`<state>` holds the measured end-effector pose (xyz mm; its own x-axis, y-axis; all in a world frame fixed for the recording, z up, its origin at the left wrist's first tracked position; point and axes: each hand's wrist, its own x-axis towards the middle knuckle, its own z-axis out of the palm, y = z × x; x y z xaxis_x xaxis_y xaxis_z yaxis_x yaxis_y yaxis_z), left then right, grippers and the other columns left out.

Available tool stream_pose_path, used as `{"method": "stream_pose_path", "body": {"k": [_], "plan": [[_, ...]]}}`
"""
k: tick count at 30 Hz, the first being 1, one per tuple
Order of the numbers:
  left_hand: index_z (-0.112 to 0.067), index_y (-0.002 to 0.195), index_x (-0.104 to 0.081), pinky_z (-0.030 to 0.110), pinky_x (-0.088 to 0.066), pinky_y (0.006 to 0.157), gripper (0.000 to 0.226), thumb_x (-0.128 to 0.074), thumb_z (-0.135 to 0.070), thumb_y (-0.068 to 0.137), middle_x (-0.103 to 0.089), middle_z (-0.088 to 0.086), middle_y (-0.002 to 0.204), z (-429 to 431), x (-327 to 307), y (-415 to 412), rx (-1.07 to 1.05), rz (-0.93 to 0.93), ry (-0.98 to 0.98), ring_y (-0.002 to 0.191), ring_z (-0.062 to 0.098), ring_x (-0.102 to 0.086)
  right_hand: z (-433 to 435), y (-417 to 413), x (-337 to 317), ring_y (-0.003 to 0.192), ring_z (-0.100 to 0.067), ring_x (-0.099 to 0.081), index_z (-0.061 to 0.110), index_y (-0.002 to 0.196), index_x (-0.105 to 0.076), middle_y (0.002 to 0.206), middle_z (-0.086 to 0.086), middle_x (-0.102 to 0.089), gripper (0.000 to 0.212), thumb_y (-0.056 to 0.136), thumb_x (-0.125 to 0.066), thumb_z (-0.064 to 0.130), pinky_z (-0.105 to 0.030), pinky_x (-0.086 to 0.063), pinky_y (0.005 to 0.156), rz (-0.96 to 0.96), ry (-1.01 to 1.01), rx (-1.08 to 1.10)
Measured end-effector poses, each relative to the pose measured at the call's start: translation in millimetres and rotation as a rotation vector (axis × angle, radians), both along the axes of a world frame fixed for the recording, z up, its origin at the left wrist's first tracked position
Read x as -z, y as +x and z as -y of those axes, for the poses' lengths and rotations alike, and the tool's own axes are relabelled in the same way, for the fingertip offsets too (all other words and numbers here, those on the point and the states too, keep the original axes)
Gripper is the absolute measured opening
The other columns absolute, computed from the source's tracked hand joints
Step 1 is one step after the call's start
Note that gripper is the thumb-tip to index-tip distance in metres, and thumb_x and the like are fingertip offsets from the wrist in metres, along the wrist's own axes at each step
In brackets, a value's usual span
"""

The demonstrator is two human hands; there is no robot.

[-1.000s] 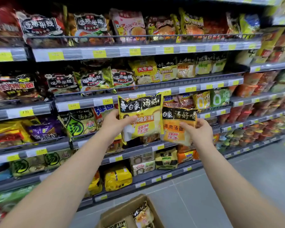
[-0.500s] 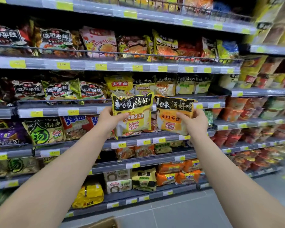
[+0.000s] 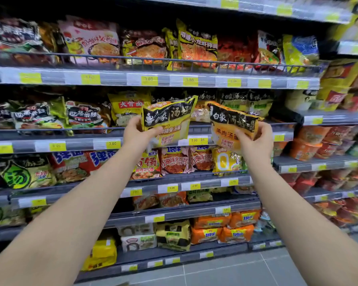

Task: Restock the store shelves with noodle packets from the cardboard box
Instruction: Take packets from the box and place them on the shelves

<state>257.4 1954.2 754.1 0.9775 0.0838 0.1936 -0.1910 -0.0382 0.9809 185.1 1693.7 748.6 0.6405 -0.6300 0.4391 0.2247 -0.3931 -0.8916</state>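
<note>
Yellow noodle packet [image 3: 170, 120] is hanging in the air at centre frame, in front of the middle shelf [image 3: 81, 144]. Left hand [image 3: 136, 134] is gripping it at the lower left corner, thumb on the front, fingers curling behind. The packet is tilting, its right top corner higher.

Orange noodle packet [image 3: 232, 124] is hanging just right of it, near but not touching. Right hand [image 3: 256, 143] is pinching its right edge, thumb lying across the front, fingers wrapping round the side. This packet is tilting the other way, its left top corner higher.

Both packets are covering part of the middle shelf's grey front strip and its yellow price tags [image 3: 112, 144].

Stock is already filling that shelf behind them. A yellow bag with a red label [image 3: 128, 108] is standing just left of the yellow noodle packet. Black-and-green bags [image 3: 244, 100] are standing close together right behind the orange noodle packet. More bags are showing in the gap between the two held packets.

At the top of the frame, pink, red and yellow bags are leaning behind a wire rail [image 3: 174, 60]. Below the hands, red bags [image 3: 175, 162] are lining the next shelf. Orange multipacks [image 3: 207, 234] are lying at lower centre-right. Noodle cups [image 3: 306, 149] are sitting at the right edge, blurred. Grey floor tiles [image 3: 225, 271] are showing along the bottom.
</note>
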Motion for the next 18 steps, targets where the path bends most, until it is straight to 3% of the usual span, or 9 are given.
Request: {"method": "stream_pose_path", "body": {"k": [2, 4, 6, 7, 8, 10, 13, 15, 18], "plan": [[-0.018, 0.13, -0.044, 0.038, -0.052, 0.087, 0.065, -0.079, -0.02, 0.075, -0.052, -0.017, 0.097, 17, -2, 26, -0.045, 0.039, 0.051, 0.093, 0.025, -0.059, 12, 21, -4, 0.067, -0.004, -0.042, 0.029, 0.09, -0.043, 0.077, 0.011, -0.042, 0.029, 0.083, -0.07, 0.022, -0.013, -0.037, 0.061, 0.052, -0.072, 0.009], [-0.028, 0.109, -0.049, 0.045, -0.051, 0.084, 0.048, -0.08, -0.02, 0.073, -0.057, -0.011, 0.099, 33, -2, 50, -0.045, 0.062, 0.089, 0.089, 0.03, -0.062, 24, 46, -6, 0.068, -0.011, -0.039, 0.034, 0.082, -0.038, 0.078, 0.006, -0.041, 0.033, 0.084, -0.069, 0.022, -0.014, -0.035, 0.061, 0.069, -0.139, 0.002], [-0.037, 0.087, -0.045, 0.034, -0.054, 0.072, 0.04, -0.078, -0.017, 0.075, -0.06, -0.01, 0.094, 45, -4, 77, -0.037, 0.072, 0.098, 0.083, 0.029, -0.066, 32, 69, -10, 0.072, -0.015, -0.04, 0.029, 0.083, -0.039, 0.083, -0.003, -0.043, 0.031, 0.085, -0.068, 0.021, -0.023, -0.037, 0.065, 0.065, -0.157, -0.016], [-0.037, 0.083, -0.041, 0.024, -0.053, 0.062, 0.042, -0.076, -0.015, 0.078, -0.058, -0.011, 0.09, 50, -6, 89, -0.017, 0.065, 0.089, 0.074, 0.019, -0.067, 36, 80, -12, 0.073, -0.017, -0.041, 0.029, 0.084, -0.039, 0.084, -0.007, -0.045, 0.031, 0.085, -0.069, 0.022, -0.028, -0.038, 0.067, 0.061, -0.165, -0.022], [-0.036, 0.086, -0.04, 0.012, -0.048, 0.049, 0.042, -0.075, -0.014, 0.079, -0.056, -0.012, 0.088, 55, -8, 99, -0.009, 0.076, 0.099, 0.063, 0.004, -0.065, 40, 90, -12, 0.072, -0.02, -0.042, 0.031, 0.084, -0.039, 0.084, -0.011, -0.047, 0.031, 0.085, -0.069, 0.023, -0.032, -0.041, 0.068, 0.056, -0.176, -0.026], [-0.026, 0.099, -0.043, 0.007, -0.04, 0.04, 0.041, -0.076, -0.014, 0.078, -0.055, -0.015, 0.087, 61, -12, 121, -0.007, 0.105, 0.132, 0.054, -0.014, -0.059, 45, 108, -11, 0.073, -0.029, -0.046, 0.035, 0.083, -0.039, 0.089, -0.022, -0.053, 0.034, 0.084, -0.07, 0.022, -0.037, -0.044, 0.07, 0.052, -0.196, -0.027], [-0.019, 0.107, -0.049, 0.012, -0.047, 0.048, 0.047, -0.079, -0.011, 0.073, -0.062, -0.009, 0.088, 62, -13, 151, -0.001, 0.116, 0.158, 0.05, -0.009, -0.06, 54, 132, -7, 0.072, -0.018, -0.045, 0.037, 0.084, -0.039, 0.093, -0.023, -0.054, 0.035, 0.085, -0.069, 0.02, -0.029, -0.041, 0.068, 0.064, -0.206, -0.057], [-0.017, 0.114, -0.049, 0.023, -0.047, 0.05, 0.052, -0.08, -0.013, 0.073, -0.065, -0.002, 0.089, 61, -10, 165, 0.008, 0.063, 0.174, 0.052, -0.002, -0.062, 60, 147, -4, 0.07, -0.012, -0.043, 0.031, 0.09, -0.042, 0.082, -0.007, -0.051, 0.03, 0.085, -0.07, 0.021, -0.026, -0.04, 0.068, 0.064, -0.189, -0.068], [-0.012, 0.136, -0.04, 0.031, -0.045, 0.077, 0.074, -0.079, -0.019, 0.074, -0.06, 0.005, 0.112, 58, -1, 179, -0.03, -0.024, 0.189, 0.1, 0.018, -0.06, 69, 169, 1, 0.069, -0.008, -0.045, 0.023, 0.099, -0.043, 0.079, 0.012, -0.046, 0.032, 0.084, -0.071, 0.022, -0.02, -0.041, 0.069, 0.063, -0.15, -0.09]]}}
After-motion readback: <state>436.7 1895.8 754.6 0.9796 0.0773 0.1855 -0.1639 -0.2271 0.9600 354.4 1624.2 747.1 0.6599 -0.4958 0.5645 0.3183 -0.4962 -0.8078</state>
